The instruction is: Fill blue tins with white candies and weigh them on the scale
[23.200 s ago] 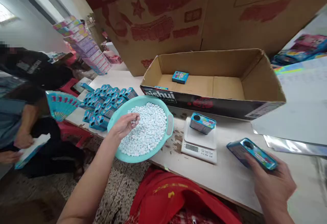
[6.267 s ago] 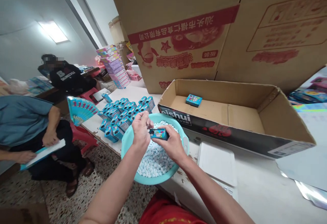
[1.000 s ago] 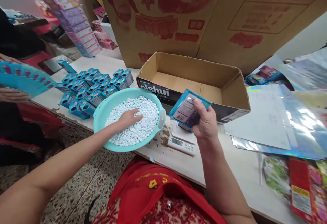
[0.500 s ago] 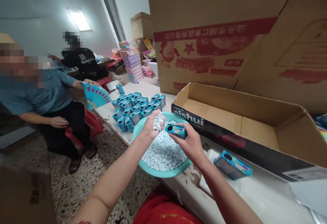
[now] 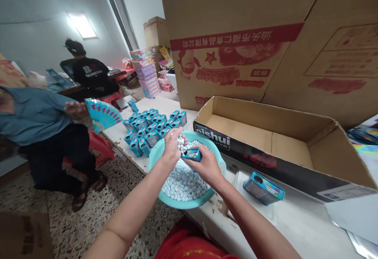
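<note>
My left hand (image 5: 172, 147) is cupped around a heap of small white candies (image 5: 180, 142), tilted against the open end of a blue tin (image 5: 192, 154). That tin lies in the grip of my right hand (image 5: 208, 164), its round dark hole facing the candies. Both hands are over a turquoise basin (image 5: 189, 204), which is filled with loose pale candies (image 5: 184, 184). Beyond it, several like tins (image 5: 152, 136) with round holes stand grouped on the white table. One more tin (image 5: 264, 188) rests on a flat white thing to the right of my right forearm.
An open shallow carton (image 5: 265, 164) lies on the table at right, in front of a tall cardboard box (image 5: 236, 66). Stacked pastel boxes (image 5: 146, 71) stand at the table's far end. A seated person (image 5: 44, 113) is at left beside a blue fan (image 5: 103, 114); another sits farther back.
My right hand has brought the tin left, up against the candies in my left hand. The seated person's hand has come off the fan. The whole view has shifted slightly.
</note>
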The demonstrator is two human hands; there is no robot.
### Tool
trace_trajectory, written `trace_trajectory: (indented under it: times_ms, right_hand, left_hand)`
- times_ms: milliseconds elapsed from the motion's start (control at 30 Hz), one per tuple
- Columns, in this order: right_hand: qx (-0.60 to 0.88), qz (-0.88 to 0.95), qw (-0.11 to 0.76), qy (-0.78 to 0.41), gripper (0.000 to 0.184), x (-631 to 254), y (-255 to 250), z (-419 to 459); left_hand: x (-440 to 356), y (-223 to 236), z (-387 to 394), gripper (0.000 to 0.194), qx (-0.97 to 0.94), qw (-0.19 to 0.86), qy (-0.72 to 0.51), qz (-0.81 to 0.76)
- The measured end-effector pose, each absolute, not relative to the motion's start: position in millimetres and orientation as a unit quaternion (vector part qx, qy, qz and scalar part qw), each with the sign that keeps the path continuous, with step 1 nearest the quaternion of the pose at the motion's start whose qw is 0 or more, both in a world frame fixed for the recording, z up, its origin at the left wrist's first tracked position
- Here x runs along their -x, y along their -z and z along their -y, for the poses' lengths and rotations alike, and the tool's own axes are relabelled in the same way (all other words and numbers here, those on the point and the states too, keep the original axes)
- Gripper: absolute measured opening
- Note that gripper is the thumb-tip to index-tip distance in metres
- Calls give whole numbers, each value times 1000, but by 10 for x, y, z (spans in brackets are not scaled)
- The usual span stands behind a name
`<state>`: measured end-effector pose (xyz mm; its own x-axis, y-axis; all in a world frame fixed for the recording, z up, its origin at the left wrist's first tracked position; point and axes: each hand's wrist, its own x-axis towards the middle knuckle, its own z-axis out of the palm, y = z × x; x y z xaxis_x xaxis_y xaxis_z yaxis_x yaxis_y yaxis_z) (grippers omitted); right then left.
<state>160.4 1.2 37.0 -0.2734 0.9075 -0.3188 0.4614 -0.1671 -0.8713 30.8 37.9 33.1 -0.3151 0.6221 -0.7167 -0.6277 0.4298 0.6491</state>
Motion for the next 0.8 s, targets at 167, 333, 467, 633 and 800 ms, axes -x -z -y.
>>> trace_trajectory:
  times_ms: [167, 333, 467, 633, 800]
  right_hand:
    - [583, 598, 204, -510, 26, -1605, -367, -18]
    - [581, 603, 200, -509, 27, -1613, -394, -49]
    - [583, 595, 207, -513, 26, -1617, -378, -65]
    - [585, 576, 220, -526, 26, -1625, -337, -51]
    - [585, 574, 226, -526, 28, -1652, -293, -32]
  left_hand:
    - [-344, -304, -365, 43, -19, 581, -525, -622]
    - [-361, -284, -355, 43, -45, 584, -529, -615]
    - [-369, -289, -362, 44, -60, 587, -527, -612]
    - [-376, -312, -374, 49, -72, 574, -520, -628]
    - [-407, -319, -371, 50, -82, 583, -507, -629]
